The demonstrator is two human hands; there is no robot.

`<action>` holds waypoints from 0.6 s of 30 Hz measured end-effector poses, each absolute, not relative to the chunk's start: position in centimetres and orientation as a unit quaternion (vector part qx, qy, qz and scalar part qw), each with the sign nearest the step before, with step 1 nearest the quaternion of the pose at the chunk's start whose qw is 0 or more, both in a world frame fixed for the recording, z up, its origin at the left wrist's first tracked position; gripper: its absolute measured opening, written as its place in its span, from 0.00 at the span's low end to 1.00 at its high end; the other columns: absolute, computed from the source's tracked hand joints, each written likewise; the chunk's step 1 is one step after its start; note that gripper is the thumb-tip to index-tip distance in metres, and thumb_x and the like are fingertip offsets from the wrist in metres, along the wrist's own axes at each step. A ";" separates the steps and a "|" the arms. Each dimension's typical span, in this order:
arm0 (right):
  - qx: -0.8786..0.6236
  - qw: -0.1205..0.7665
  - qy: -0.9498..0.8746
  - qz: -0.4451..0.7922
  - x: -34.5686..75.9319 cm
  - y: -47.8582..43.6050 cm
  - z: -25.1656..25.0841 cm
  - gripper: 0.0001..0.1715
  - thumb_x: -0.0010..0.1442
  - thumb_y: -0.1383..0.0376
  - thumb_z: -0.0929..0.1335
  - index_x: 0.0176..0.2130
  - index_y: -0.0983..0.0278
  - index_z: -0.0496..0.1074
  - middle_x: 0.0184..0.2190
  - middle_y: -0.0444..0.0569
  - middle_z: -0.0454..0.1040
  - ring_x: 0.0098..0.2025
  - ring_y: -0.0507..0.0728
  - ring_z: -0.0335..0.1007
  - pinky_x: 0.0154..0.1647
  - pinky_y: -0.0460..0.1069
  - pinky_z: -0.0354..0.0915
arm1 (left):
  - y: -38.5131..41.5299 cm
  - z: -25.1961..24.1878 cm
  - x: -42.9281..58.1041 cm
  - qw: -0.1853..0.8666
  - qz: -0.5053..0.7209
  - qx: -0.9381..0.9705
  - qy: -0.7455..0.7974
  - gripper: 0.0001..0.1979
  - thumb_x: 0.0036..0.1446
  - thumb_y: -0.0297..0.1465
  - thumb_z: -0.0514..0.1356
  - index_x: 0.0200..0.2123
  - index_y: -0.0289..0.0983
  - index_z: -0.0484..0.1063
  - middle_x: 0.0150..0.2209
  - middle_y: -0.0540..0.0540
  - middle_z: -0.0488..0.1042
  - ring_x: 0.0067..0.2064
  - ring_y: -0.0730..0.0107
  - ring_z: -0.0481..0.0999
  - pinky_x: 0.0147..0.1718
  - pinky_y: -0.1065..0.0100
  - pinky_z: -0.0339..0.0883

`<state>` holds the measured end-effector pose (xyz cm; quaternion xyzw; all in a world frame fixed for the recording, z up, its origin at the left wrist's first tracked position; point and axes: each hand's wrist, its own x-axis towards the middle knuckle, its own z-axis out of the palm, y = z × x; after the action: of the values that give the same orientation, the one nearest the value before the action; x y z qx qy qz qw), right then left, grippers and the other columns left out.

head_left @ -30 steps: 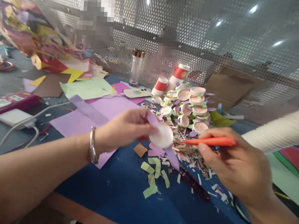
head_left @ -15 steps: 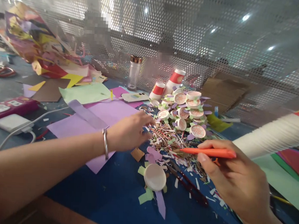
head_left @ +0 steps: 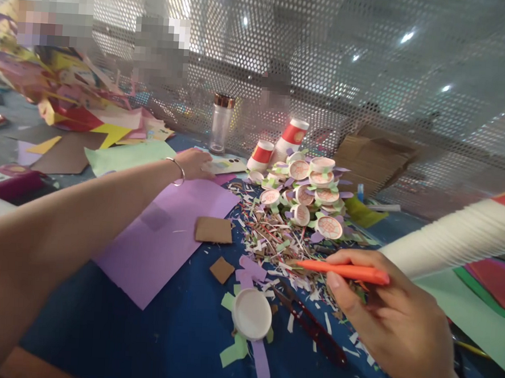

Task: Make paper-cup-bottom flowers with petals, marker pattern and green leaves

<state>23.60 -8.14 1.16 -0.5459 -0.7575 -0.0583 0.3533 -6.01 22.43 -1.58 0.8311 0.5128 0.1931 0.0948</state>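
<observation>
My right hand [head_left: 392, 323] is closed around an orange stick-shaped tool [head_left: 344, 270], its tip aimed left over a heap of paper scraps [head_left: 275, 236]. My left hand [head_left: 196, 164] is stretched far forward, resting on a phone-like card [head_left: 226, 164] at the back of the table; its fingers are mostly hidden. A white round lid [head_left: 252, 313] with green and purple paper strips stuck under it lies on the blue table [head_left: 175, 332] in front of me. Behind the scraps sits a pile of decorated lids [head_left: 310, 192].
A purple sheet [head_left: 164, 235] with a brown card square [head_left: 213, 230] lies at centre left. Dark red scissors [head_left: 312, 327] lie beside the white lid. Two red paper cups [head_left: 281, 145], a clear bottle [head_left: 220, 124], a stack of white cups [head_left: 459, 236] and coloured paper [head_left: 495, 283] stand around. A perforated metal screen closes the back.
My left hand let go of the white lid, which now lies on the table, then reached forward to the back of the table. My right hand kept the orange tool nearly still.
</observation>
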 end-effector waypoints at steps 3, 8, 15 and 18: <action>-0.537 0.351 -0.764 -0.063 23.7 -8.1 1.1 0.05 0.67 0.65 0.67 0.44 0.57 0.71 0.37 0.43 0.77 0.32 0.53 0.76 0.35 0.45 0.70 | 23.2 -1.5 -6.6 0.141 0.221 0.823 0.505 0.20 0.51 0.41 0.71 0.43 0.36 0.77 0.42 0.47 0.78 0.47 0.61 0.75 0.56 0.55 0.65; -0.553 0.353 -0.752 -0.062 23.7 -8.4 1.0 0.05 0.68 0.64 0.66 0.45 0.56 0.71 0.37 0.44 0.78 0.33 0.54 0.76 0.36 0.47 0.70 | 24.6 -1.5 -7.2 0.186 0.288 0.786 0.515 0.15 0.65 0.39 0.63 0.49 0.35 0.74 0.49 0.45 0.76 0.49 0.61 0.77 0.52 0.54 0.72; -0.540 0.340 -0.767 -0.065 23.5 -8.2 1.1 0.07 0.67 0.66 0.67 0.45 0.55 0.71 0.37 0.42 0.78 0.35 0.54 0.78 0.39 0.46 0.71 | 26.0 0.0 -7.4 0.202 0.383 0.701 0.567 0.17 0.64 0.43 0.63 0.48 0.36 0.73 0.50 0.45 0.75 0.52 0.59 0.75 0.55 0.53 0.67; -0.550 0.346 -0.758 -0.059 23.5 -8.2 1.0 0.07 0.67 0.65 0.67 0.45 0.55 0.72 0.37 0.42 0.79 0.35 0.55 0.78 0.38 0.47 0.72 | 26.1 0.5 -7.3 0.210 0.388 0.696 0.567 0.19 0.61 0.48 0.61 0.33 0.37 0.71 0.39 0.49 0.73 0.52 0.61 0.68 0.58 0.55 0.57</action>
<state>23.50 -8.18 0.98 -0.5500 -0.7578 -0.0594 0.3461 -7.33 26.12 0.49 0.6957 0.5671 0.3878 0.2100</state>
